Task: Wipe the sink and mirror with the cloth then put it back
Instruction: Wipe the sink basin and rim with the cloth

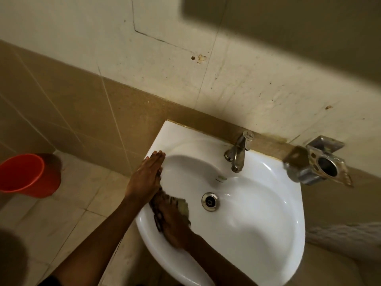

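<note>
A white wall-mounted sink (257, 213) fills the lower middle of the head view, with a metal drain (210, 202) in its bowl. My right hand (172, 220) presses a dark patterned cloth (181, 205) against the bowl's left inner wall, and it looks blurred. My left hand (147, 176) lies flat, fingers together, on the sink's left rim and holds nothing. A dark blurred edge at the top right may be the mirror (309, 27).
A chrome tap (237, 153) stands at the sink's back rim. A metal holder (321, 164) is fixed to the wall at the right. A red bucket (26, 174) sits on the tiled floor at the left. Something grey and woven (350, 238) lies at the right edge.
</note>
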{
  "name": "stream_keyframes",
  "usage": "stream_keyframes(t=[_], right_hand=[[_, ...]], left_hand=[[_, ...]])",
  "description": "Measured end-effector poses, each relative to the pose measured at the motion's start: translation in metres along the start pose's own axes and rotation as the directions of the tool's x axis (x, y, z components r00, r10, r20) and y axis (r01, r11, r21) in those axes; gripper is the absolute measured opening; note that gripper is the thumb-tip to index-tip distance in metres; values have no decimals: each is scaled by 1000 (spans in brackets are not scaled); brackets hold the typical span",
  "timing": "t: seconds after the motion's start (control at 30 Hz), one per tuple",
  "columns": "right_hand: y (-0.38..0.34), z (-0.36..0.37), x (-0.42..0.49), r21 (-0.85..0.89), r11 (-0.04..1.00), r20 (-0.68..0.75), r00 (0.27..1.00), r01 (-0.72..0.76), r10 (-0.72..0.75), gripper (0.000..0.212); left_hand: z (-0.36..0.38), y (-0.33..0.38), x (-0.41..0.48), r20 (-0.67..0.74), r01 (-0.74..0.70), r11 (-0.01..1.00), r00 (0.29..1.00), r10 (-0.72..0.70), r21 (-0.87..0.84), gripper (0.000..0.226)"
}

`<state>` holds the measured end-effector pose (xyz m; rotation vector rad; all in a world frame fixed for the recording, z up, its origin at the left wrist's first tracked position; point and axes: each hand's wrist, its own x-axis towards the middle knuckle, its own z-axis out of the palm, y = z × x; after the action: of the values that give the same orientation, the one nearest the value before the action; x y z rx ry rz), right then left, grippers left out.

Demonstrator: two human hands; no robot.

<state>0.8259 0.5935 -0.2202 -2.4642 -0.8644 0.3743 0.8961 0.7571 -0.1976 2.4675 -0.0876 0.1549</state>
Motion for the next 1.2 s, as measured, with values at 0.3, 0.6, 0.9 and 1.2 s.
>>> stream_keyframes(t=[0.3,0.6,0.9,1.2], right_hand=[[33,1,2,49,847,-190,828,-529,528,71],[57,-42,-136,79,997,276,960,24,-45,46],[181,-111,-80,-610,777,206,978,156,-34,35],[152,-41,-110,-453,757,79,825,-471,560,58]], left_hand=[[3,-1,1,14,-58,996,998,58,65,45],[1,2,1,6,-75,995,997,74,66,44],[3,1,1,-4,-68,995,998,68,68,46],[2,0,1,-5,-54,997,999,54,53,45]])
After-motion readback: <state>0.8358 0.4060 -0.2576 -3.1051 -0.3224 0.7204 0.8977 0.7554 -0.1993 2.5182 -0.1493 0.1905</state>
